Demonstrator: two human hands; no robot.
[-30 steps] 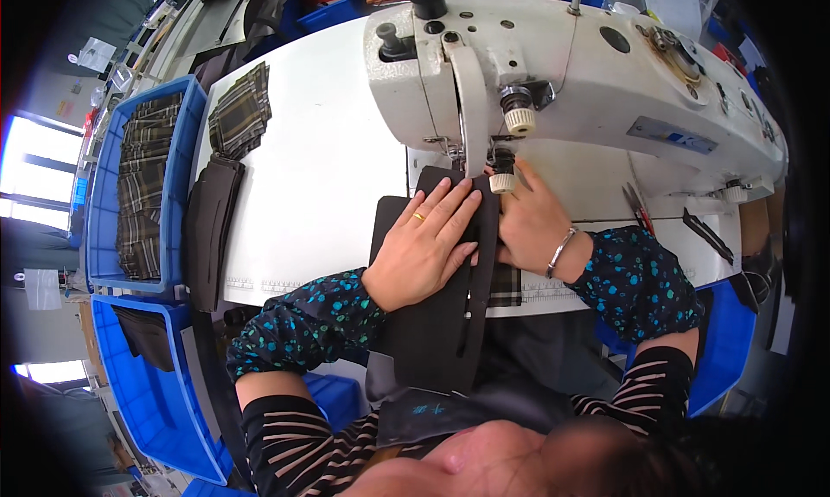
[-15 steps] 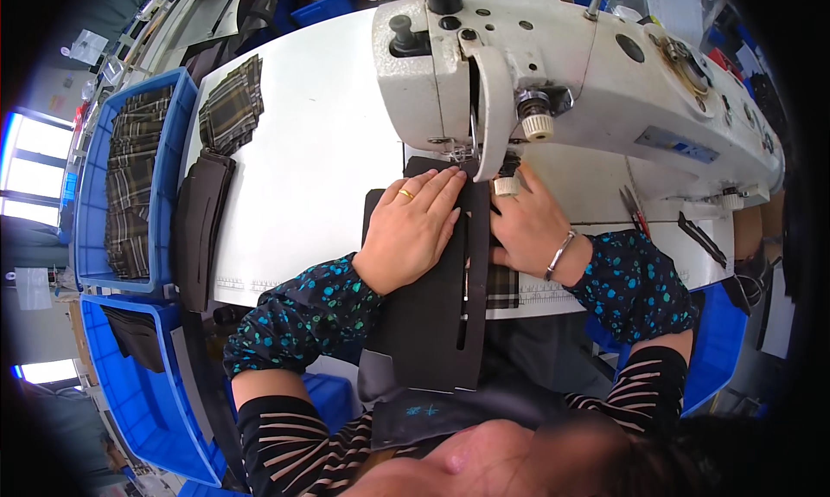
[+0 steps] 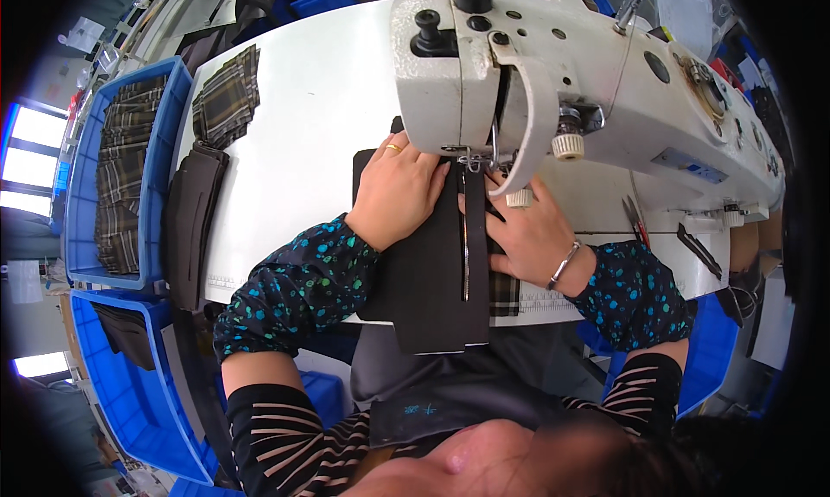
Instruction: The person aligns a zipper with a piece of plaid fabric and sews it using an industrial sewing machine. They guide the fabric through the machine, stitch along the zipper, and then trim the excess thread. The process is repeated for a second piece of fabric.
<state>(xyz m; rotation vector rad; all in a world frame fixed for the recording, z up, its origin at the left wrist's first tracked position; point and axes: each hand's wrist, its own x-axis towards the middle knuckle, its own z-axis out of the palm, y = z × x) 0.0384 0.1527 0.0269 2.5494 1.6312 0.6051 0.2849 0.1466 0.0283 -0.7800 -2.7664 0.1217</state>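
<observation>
Your left hand (image 3: 399, 196) lay flat and open on the dark fabric piece (image 3: 437, 281), fingers spread and pointing up toward the needle area, gripping nothing, only pressing the cloth to the white table (image 3: 303, 108). Your right hand (image 3: 527, 237) rested palm down on the right edge of the same piece, just beside the presser foot, fingers loosely extended and pinning the cloth rather than clenching it. A strip of plaid fabric (image 3: 504, 291) showed under that hand, beneath the dark piece.

The dark fabric piece sat directly below the head of the white sewing machine (image 3: 562, 73). Its long axis ran from the needle toward your body, with the near end hanging over the table edge.

On your left, the upper blue bin (image 3: 173, 108) held stacked plaid pieces, and the lower blue bin (image 3: 130, 393) held a dark piece. Between that upper bin and your left arm, a stack of dark pieces (image 3: 190, 220) lay on the table, with a loose plaid piece (image 3: 226, 99) above it.
</observation>
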